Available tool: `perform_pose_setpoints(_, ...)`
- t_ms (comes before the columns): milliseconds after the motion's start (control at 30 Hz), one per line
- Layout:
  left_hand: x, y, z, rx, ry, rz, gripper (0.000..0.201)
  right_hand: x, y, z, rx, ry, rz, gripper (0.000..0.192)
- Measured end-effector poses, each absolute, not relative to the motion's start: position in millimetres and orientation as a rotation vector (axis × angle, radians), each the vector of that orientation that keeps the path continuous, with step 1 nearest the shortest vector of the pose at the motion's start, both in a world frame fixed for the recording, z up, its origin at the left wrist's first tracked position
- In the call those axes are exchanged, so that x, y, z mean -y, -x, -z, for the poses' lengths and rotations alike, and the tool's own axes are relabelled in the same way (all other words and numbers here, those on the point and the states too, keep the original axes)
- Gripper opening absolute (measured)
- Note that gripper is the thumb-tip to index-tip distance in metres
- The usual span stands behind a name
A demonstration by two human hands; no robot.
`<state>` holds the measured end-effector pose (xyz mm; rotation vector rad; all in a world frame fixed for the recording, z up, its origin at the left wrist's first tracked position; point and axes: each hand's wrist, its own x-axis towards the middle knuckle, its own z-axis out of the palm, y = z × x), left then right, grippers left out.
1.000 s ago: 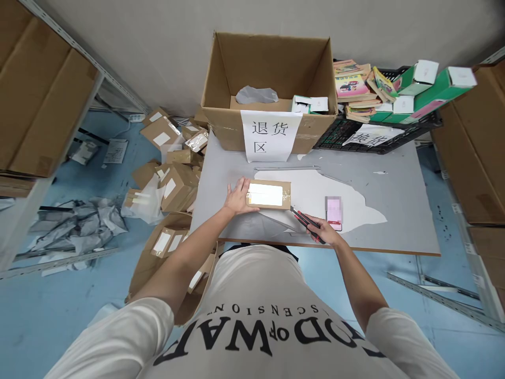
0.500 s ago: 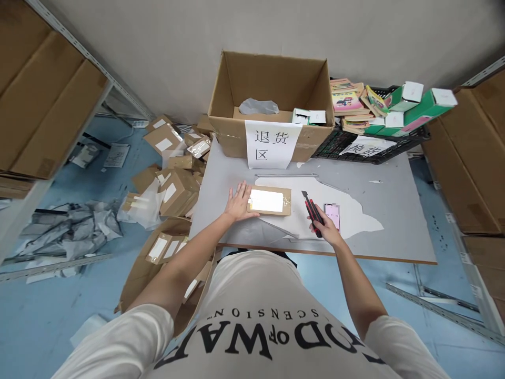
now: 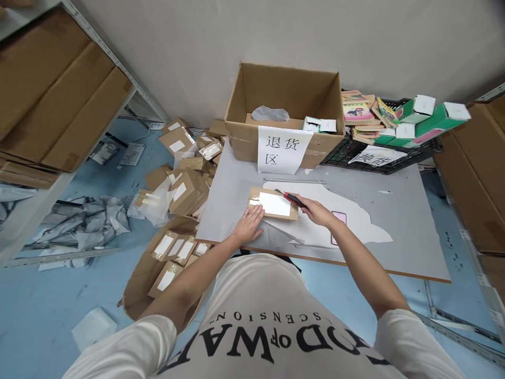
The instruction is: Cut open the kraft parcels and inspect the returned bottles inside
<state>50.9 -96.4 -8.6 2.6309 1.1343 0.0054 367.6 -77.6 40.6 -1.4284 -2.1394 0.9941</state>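
On the table lies a small brown cardboard box (image 3: pixel 254 195) with a white label and clear tape. My left hand (image 3: pixel 248 224) rests with outstretched fingers on the box's near left edge, steadying nothing else. A red and black utility knife (image 3: pixel 292 199) is gripped in my right hand (image 3: pixel 316 212), and its blade lies over the far side of the box, pointing left. Whether the blade touches the cardboard I cannot tell. Beneath the box spreads a torn white sheet (image 3: pixel 355 213). A phone (image 3: pixel 338 217) with a pink screen lies beside my right wrist, partly covered by the forearm.
A large open carton (image 3: pixel 240 138) with a paper sign stands at the table's back. To its right, a black crate (image 3: pixel 335 152) holds books and green boxes. Cardboard parcels (image 3: pixel 189 189) pile up left of the table (image 3: pixel 410 231). Shelves with big cartons (image 3: pixel 59 95) flank both sides.
My right hand has brought the knife left and up, over the box. The box has turned slightly, and my left hand has shifted to its near edge. The camera view has moved a little.
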Motion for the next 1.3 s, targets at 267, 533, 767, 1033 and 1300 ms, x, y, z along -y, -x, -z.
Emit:
perform_pose_setpoints(267,94.5,-48.6,12.3,-1.101,-2.631,-0.046,0.079,40.3,-309.8,-65.9,2.458,1.376,-1.056,0.053)
perform_pose_setpoints(533,96.3,-46.7,20.7,-1.097,-2.619,-0.079,0.082,14.1,-270.9,-81.1,2.986,1.389,-0.837,0.064)
perform_pose_setpoints(767,95.5,-45.6,22.2,-1.083,-2.613,-0.089,0.083,11.0,-266.1,-82.7,3.091,1.352,-0.776,0.068)
perform_pose_setpoints(1033,95.5,-45.7,24.9,-1.090,-2.622,-0.077,0.084,12.4,-260.6,-89.8,3.175,1.369,-0.682,0.068)
perform_pose_setpoints(1300,94.2,-46.2,24.1,-1.088,-2.620,-0.061,0.085,14.2,-241.8,-104.0,3.247,1.503,-0.595,0.061)
